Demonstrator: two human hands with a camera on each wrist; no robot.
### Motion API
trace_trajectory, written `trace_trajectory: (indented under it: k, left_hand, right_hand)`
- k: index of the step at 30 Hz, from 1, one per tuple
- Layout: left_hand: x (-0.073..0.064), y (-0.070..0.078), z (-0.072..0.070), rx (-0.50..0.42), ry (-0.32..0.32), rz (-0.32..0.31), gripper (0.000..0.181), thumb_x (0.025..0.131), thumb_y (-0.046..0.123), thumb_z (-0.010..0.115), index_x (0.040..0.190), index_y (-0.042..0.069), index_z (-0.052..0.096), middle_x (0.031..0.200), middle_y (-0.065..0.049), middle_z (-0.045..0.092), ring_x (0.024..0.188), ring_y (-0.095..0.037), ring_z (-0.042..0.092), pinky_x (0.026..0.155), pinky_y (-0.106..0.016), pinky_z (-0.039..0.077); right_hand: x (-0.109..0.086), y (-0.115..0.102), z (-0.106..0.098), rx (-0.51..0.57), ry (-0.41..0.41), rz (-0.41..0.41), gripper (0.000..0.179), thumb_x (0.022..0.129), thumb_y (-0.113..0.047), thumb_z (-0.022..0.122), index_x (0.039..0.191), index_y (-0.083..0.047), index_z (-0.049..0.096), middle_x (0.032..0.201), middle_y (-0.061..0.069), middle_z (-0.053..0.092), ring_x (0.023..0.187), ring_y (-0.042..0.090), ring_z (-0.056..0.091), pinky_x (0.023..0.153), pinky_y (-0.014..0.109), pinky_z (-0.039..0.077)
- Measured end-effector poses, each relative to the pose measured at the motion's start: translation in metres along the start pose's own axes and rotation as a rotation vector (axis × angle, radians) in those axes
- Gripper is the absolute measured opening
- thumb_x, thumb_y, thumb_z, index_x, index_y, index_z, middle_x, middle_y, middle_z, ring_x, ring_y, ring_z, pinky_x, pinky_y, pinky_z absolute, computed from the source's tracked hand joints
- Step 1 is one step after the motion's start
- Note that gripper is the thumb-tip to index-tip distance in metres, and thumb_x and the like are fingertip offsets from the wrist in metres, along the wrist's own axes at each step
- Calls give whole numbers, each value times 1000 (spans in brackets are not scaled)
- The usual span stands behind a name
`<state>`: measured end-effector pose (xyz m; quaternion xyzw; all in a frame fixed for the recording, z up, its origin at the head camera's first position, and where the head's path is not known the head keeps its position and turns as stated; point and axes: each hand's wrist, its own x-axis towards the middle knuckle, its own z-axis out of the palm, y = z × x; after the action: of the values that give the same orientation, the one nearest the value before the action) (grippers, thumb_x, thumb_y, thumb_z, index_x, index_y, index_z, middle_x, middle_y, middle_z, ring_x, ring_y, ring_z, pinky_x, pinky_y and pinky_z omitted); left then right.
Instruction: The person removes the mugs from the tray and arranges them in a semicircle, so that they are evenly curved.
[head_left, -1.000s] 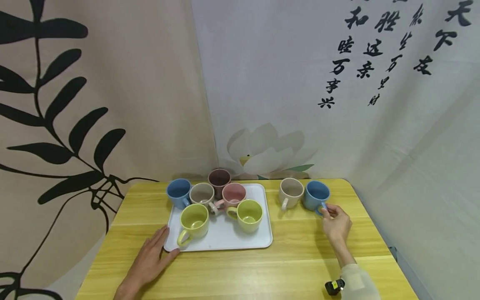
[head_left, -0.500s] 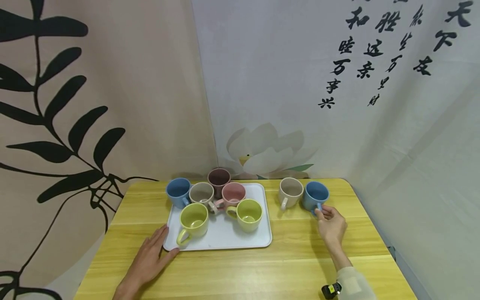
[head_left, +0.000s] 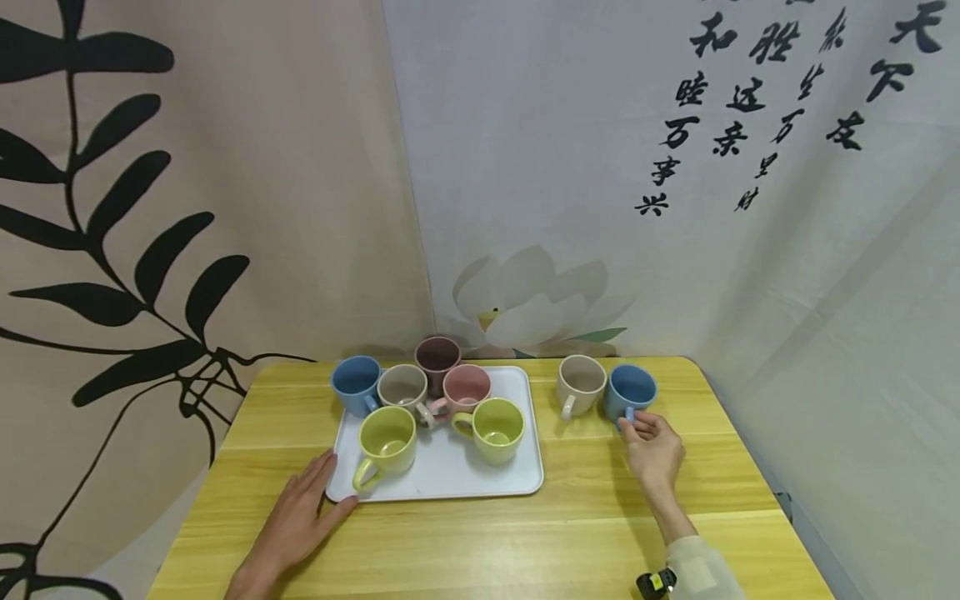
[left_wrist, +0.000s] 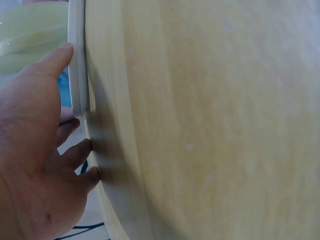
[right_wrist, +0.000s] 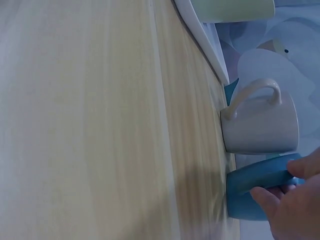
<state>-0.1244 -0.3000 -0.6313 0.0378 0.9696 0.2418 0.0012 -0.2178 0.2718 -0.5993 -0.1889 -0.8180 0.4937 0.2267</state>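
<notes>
On the right side of the table, a blue mug (head_left: 630, 388) stands with its handle toward the person, and my right hand (head_left: 656, 450) pinches that handle between thumb and fingers. Just left of it stands a beige mug (head_left: 581, 385), also seen close beside the blue one in the right wrist view. My left hand (head_left: 294, 517) lies with fingers extended at the front left corner of a white tray (head_left: 465, 483), thumb and fingertips touching its rim. Two lime-green mugs (head_left: 388, 442) occupy the tray's front, the left one nearest the left hand.
Behind the green mugs, a blue mug (head_left: 357, 387), a beige mug (head_left: 405, 392), a pink mug (head_left: 467, 388) and a dark mauve mug (head_left: 438, 365) cluster at the tray's back left. A printed curtain (head_left: 525, 208) hangs directly behind the wooden table (head_left: 487, 550).
My right hand has shifted left and turned the blue mug, so its handle now points more toward the person instead of to the right. The left hand and tray have stayed put.
</notes>
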Motion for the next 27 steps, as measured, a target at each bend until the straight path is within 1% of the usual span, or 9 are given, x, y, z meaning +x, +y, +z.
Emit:
trace_trajectory:
  k: [5, 16, 21, 27]
  left_hand:
    - [0, -1, 0, 1, -1, 2, 94, 96, 67, 59, 162, 5, 32, 169, -20, 32, 154, -48, 31, 119, -77, 25]
    - [-1, 1, -1, -1, -3, 0, 94, 97, 67, 58, 163, 6, 31, 169, -20, 31, 154, -48, 30, 119, -77, 24]
    - [-1, 2, -2, -4, -8, -9, 94, 97, 67, 58, 163, 6, 31, 169, -20, 31, 155, -48, 30, 120, -76, 23]
    - [-2, 3, -2, -2, -11, -13, 94, 97, 67, 58, 163, 6, 30, 170, -20, 30, 155, -48, 29, 121, -76, 22]
  right_hand:
    - [-3, -2, 2, 5, -10, 8, 27, 86, -21, 87, 107, -7, 76, 100, 15, 80, 71, -13, 62, 62, 6, 54]
    - [-2, -3, 5, 26, -18, 8, 28, 85, -21, 87, 106, -6, 76, 99, 17, 80, 71, -12, 64, 62, 6, 55]
    - [0, -4, 6, 20, -19, 7, 28, 85, -21, 87, 105, -5, 75, 98, 17, 79, 71, -10, 64, 61, 6, 55]
    - [1, -3, 6, 4, -23, 2, 29, 85, -23, 87, 107, -7, 76, 99, 15, 80, 73, -7, 66, 62, 6, 55]
